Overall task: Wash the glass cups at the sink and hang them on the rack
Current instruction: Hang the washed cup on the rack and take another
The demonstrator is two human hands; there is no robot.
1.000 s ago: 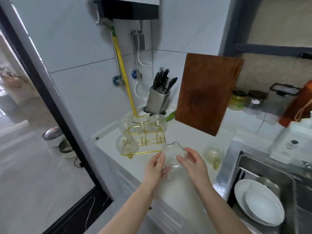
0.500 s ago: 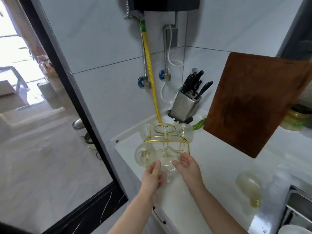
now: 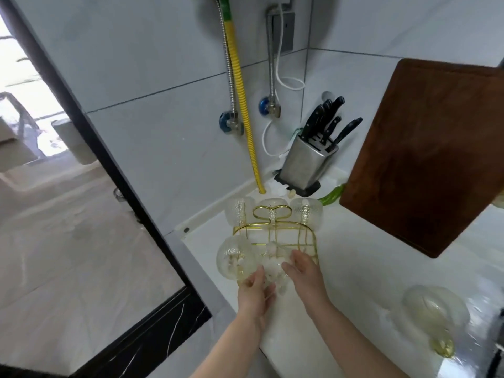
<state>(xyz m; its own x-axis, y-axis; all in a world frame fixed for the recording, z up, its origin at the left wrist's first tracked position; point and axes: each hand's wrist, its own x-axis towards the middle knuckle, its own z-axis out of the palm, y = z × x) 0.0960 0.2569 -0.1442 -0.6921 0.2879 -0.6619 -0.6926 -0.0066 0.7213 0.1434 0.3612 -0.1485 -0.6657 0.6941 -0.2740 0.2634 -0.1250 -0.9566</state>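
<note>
glass cup held at the gold rack, white counter corner

white counter (image 3: 354, 268): runs from the tiled wall corner toward the viewer; bears all items below.
brown cutting board (image 3: 425, 159): large, tilted, at right above the counter.
steel knife block (image 3: 305, 165): in the corner, black handles up, leaning.
yellow hose (image 3: 242, 105): runs down the wall to the counter's back edge.
gold wire rack (image 3: 275, 236): on the counter near its left edge; three glass cups on its far side, one round cup (image 3: 234, 260) on its near left.
loose glass cup (image 3: 433, 312): lying on its side at right, well apart from the rack.
left hand (image 3: 253, 296) and right hand (image 3: 308, 276): both at the rack's near side, fingers cupped round the held glass cup (image 3: 272, 268), one on each side of it.
held glass cup: between the hands, against the rack's front wires; whether it is hooked on cannot be told.
</note>
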